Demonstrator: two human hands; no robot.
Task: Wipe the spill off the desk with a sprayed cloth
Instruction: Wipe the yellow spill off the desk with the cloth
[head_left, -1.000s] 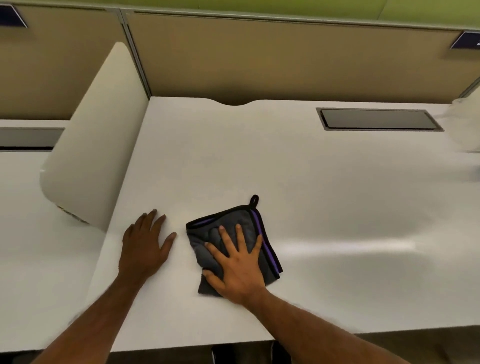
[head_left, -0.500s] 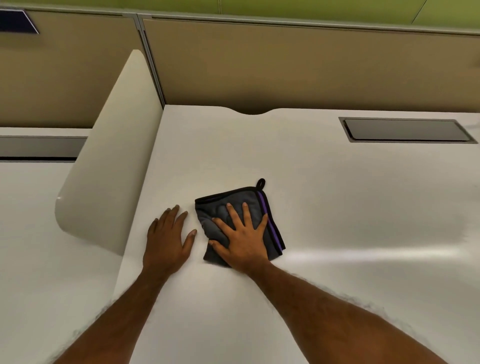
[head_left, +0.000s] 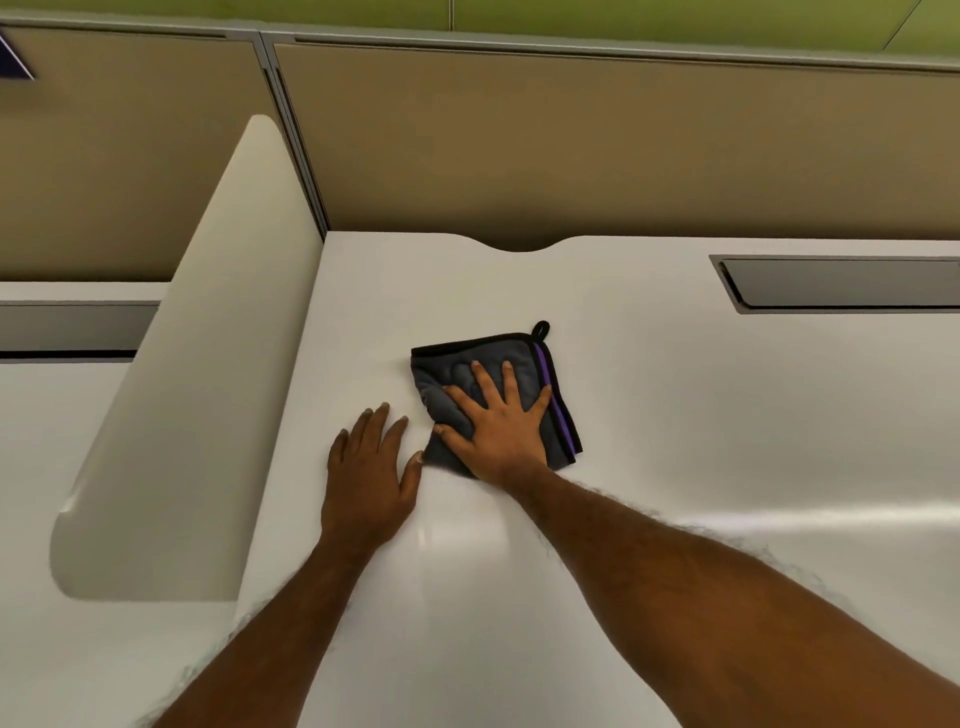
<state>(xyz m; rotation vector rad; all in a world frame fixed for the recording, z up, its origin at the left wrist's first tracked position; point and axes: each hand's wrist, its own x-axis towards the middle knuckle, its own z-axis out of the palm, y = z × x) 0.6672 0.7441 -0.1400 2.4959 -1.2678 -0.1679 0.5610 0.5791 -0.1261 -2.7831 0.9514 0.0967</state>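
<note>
Right of the divider (head_left: 208, 364), the cloth (head_left: 452, 369) lies under my flat right hand (head_left: 501, 431), my flat left hand (head_left: 369, 478) resting just beside.

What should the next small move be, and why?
Probably a short push of the cloth across the desk under the right hand, which presses flat on it with fingers spread. The left hand rests flat on the desk beside it, bracing. No spill shows here, so the direction is a guess.
</note>
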